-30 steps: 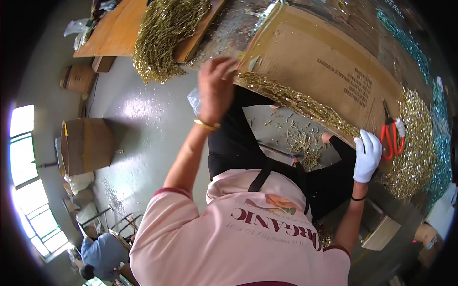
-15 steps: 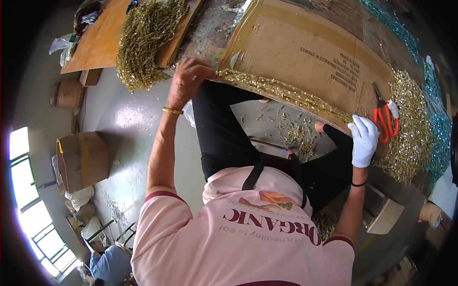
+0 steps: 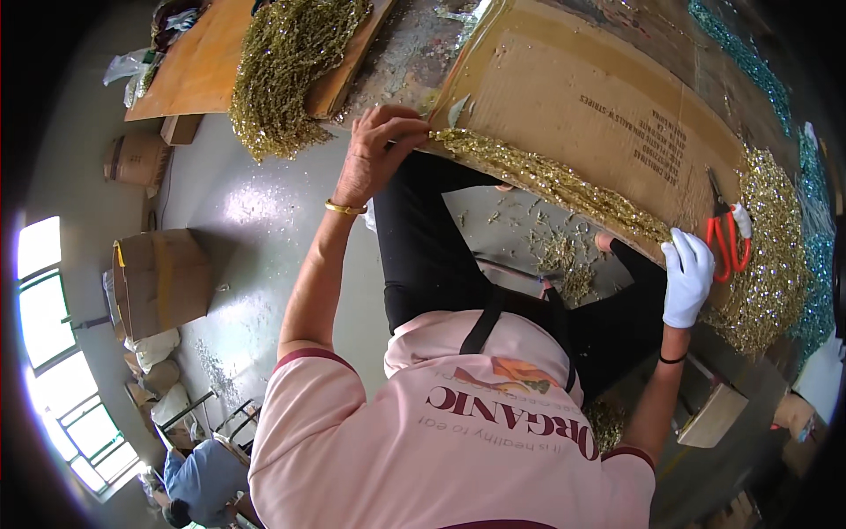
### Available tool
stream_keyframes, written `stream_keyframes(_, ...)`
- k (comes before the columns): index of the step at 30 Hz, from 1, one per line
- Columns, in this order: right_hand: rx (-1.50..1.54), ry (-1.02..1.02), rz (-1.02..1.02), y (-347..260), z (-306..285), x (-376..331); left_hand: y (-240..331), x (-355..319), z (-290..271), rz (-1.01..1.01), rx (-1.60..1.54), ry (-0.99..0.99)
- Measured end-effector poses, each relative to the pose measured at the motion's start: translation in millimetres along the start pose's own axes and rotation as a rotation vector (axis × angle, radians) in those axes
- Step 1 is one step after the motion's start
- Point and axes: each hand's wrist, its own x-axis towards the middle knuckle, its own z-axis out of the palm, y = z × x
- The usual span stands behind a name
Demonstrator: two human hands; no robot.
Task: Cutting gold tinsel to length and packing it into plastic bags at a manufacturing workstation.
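A long bundle of gold glitter strands (image 3: 555,176) lies along the near edge of a flat cardboard sheet (image 3: 564,79). My bare left hand (image 3: 381,145), with a gold bangle at the wrist, pinches the bundle's left end between closed fingers. At the right end, my white-gloved right hand (image 3: 687,278) closes on the strands, its fingertips over the cardboard's edge. Just beyond that hand lie orange-handled scissors (image 3: 730,238), blades pointing away. A loose heap of gold glitter strands (image 3: 774,251) sits to their right.
Another gold heap (image 3: 286,75) hangs off an orange board (image 3: 189,66) at the far left. Teal glitter strands (image 3: 745,66) lie along the far right. Cardboard boxes (image 3: 163,282) stand on the floor at left, clippings (image 3: 564,256) below the table. Another person (image 3: 207,485) is at lower left.
The whole view has shifted slightly, moving the table and both hands rightward in the picture. Both hands stay at the ends of the gold bundle. More of the other person shows.
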Motion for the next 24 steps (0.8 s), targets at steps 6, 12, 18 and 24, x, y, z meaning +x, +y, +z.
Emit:
stream_keyframes(6,-0.029,-0.029,-0.007,-2,-3,3,-1,4,-5,0.066,0.139,0.005)
stream_keyframes(12,0.016,-0.022,0.012,-3,1,3,-8,8,-9,0.170,0.186,-0.015)
stream_keyframes(18,0.026,0.036,-0.016,-5,3,5,-16,7,-10,0.133,0.093,-0.029)
stream_keyframes(24,0.005,0.028,-0.027,-3,2,5,-15,8,-10,0.083,0.034,-0.043)
